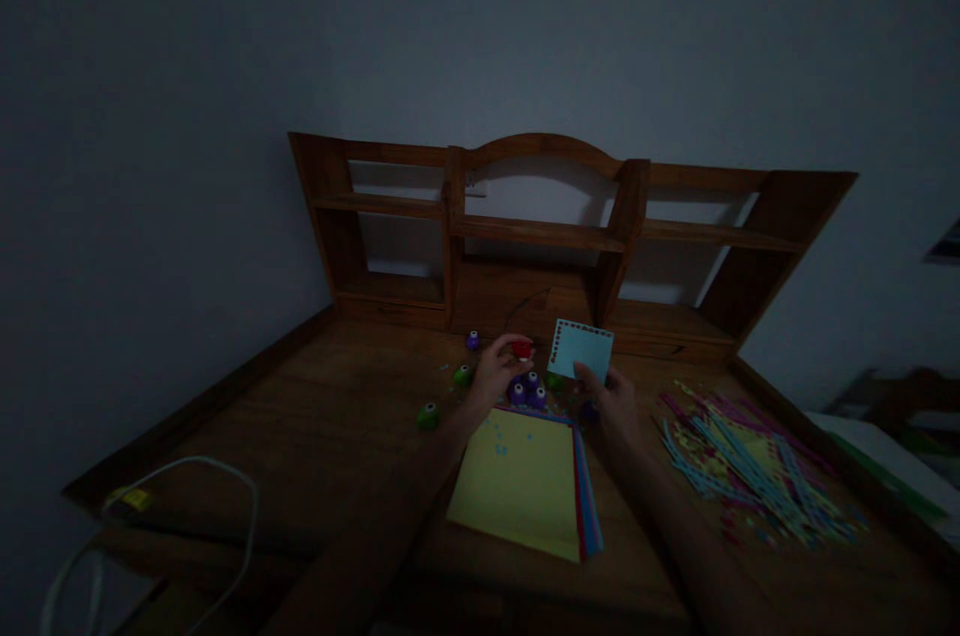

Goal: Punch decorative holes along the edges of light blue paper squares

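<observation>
My left hand (495,374) is closed around a small red paper punch (521,349), held up over the desk. To its right, my right hand (611,396) pinches a light blue square of paper (581,348) by its lower edge. A row of small punched holes runs along the top and left edges of that paper. Below my hands lies a stack of coloured paper (517,481), yellow on top, with small blue cut-outs scattered on it. Several purple punches (536,396) stand just behind the stack, and green punches (428,416) sit left of my left hand.
A heap of coloured paper strips (750,466) covers the desk's right side. The wooden shelf unit (540,234) rises along the back against the wall. A white cable (251,506) loops over the left front edge, near a yellow object (135,499).
</observation>
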Demonstrator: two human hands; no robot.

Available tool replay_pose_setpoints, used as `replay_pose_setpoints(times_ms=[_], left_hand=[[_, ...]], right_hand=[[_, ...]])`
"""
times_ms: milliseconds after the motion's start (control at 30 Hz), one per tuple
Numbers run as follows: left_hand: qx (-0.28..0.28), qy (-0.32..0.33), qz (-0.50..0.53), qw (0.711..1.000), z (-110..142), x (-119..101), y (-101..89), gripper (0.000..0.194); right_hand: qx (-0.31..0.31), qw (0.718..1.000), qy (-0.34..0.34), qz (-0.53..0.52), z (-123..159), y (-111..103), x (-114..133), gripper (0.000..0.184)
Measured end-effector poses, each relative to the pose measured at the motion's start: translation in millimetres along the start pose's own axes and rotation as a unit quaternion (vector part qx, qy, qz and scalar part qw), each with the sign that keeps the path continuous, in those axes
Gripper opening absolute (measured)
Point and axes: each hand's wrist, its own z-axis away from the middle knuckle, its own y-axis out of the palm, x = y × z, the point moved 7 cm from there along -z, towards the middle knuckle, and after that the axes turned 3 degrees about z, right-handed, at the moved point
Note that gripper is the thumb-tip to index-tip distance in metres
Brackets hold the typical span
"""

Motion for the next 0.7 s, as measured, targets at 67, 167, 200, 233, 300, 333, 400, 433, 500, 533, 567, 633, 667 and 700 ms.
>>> replay_pose_setpoints(times_ms=[67,167,200,233,300,333,400,433,500,533,567,633,667,700], left_hand=[[0.002,0.002,0.002,1.000,0.0,0.7,0.2,0.043],[0.001,0.002,0.006,1.000,0.0,1.7,0.3,0.043],[0.002,0.002,0.007,1.000,-0.1,1.9,0.5,0.043],[0.004,0.003,0.008,1.000,-0.2,1.9,0.8,0.043],[0.008,0.006,0.011,1.000,-0.6,1.9,1.0,0.043],[0.008,0.007,0.013,1.000,-0.8,2.0,1.0,0.043],[0.005,0.005,0.016,1.000,-1.0,2.5,0.5,0.043],[0.005,0.004,0.016,1.000,-1.0,2.6,0.5,0.043],[0.004,0.003,0.016,1.000,-0.5,1.9,0.8,0.043],[0.004,0.003,0.015,1.000,0.0,1.4,1.1,0.042],[0.003,0.003,0.015,1.000,0.4,0.7,1.5,0.042],[0.002,0.003,0.014,1.000,1.2,-0.8,2.0,0.042],[0.002,0.004,0.014,1.000,1.5,-1.4,2.3,0.042],[0.003,0.004,0.014,1.000,1.5,-1.9,2.6,0.042]], right_hand=[[0.006,1.000,-0.003,0.012,-0.2,0.7,1.1,0.035],[0.010,1.000,0.000,0.015,-1.1,1.1,0.8,0.035],[0.010,1.000,0.003,0.013,-1.4,1.1,0.3,0.035],[0.011,1.000,0.006,0.013,-1.8,1.3,-0.4,0.035],[0.014,1.000,0.013,0.019,-2.2,1.4,-1.7,0.036],[0.015,1.000,0.015,0.020,-2.3,1.4,-2.1,0.036],[0.020,0.999,0.012,0.022,-2.2,1.6,-2.5,0.037],[0.024,0.999,0.009,0.022,-2.1,1.9,-2.6,0.036],[0.029,0.999,0.001,0.019,-1.9,2.3,-2.7,0.036],[0.030,0.999,-0.002,0.018,-1.9,2.4,-2.8,0.035],[0.029,0.999,-0.004,0.016,-2.0,2.3,-2.9,0.035],[0.027,1.000,-0.004,0.014,-2.1,2.1,-2.7,0.034],[0.027,1.000,-0.002,0.014,-2.1,2.4,-2.5,0.034],[0.028,1.000,0.003,0.015,-1.8,2.8,-2.2,0.034]])
